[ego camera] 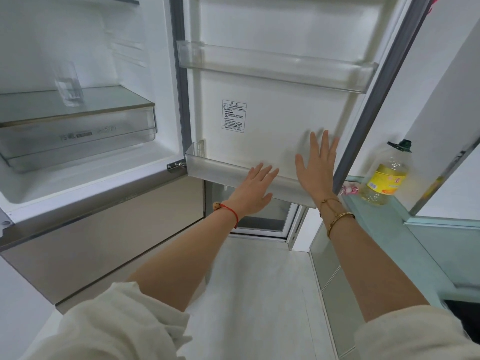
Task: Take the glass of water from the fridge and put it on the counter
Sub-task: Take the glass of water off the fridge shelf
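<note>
The fridge stands open. A clear glass of water (68,84) stands upright on the glass shelf (104,100) inside the fridge at the left. The open fridge door (272,105) fills the middle of the view. My left hand (255,189) is flat and open by the door's lower bin (213,165). My right hand (317,165) is spread open in front of the door's inner face, near its right edge. Both hands hold nothing and are far to the right of the glass. The pale green counter (389,219) lies at the right.
A bottle of yellow cooking oil (387,175) stands on the counter by the door's edge, with a small pink-white wrapper (349,189) beside it. A clear drawer (78,136) sits under the glass shelf. An upper door bin (275,64) holds nothing. White floor lies below.
</note>
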The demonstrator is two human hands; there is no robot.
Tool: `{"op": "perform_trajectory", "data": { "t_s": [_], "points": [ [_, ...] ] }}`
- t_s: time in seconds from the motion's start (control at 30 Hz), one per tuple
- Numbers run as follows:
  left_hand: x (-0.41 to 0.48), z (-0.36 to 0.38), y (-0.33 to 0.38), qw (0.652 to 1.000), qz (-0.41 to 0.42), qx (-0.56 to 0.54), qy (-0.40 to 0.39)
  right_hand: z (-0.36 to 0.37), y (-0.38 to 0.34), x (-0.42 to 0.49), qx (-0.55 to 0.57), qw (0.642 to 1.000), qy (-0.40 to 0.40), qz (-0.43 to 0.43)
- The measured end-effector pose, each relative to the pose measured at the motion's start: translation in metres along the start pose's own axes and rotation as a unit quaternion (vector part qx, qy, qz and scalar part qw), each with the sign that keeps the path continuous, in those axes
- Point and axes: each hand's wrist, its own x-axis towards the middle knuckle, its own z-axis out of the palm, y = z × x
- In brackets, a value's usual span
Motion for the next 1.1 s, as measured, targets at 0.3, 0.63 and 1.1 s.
{"op": "perform_trajectory", "data": {
  "t_s": [0.3,0.63,1.1],
  "points": [
    [-0.016,-0.015,-0.017,0.999,-0.031,0.023,0.039,0.013,-0.025,-0.006,0.045,0.999,-0.011,-0.026],
    [-0.092,-0.074,-0.072,0.955,-0.181,-0.104,0.21,0.06,-0.13,-0.027,0.174,0.974,-0.084,-0.121],
    [-0.18,-0.184,-0.192,0.856,-0.361,-0.11,0.353,0.136,-0.31,-0.02,0.322,0.907,-0.188,-0.193]
  ]
}}
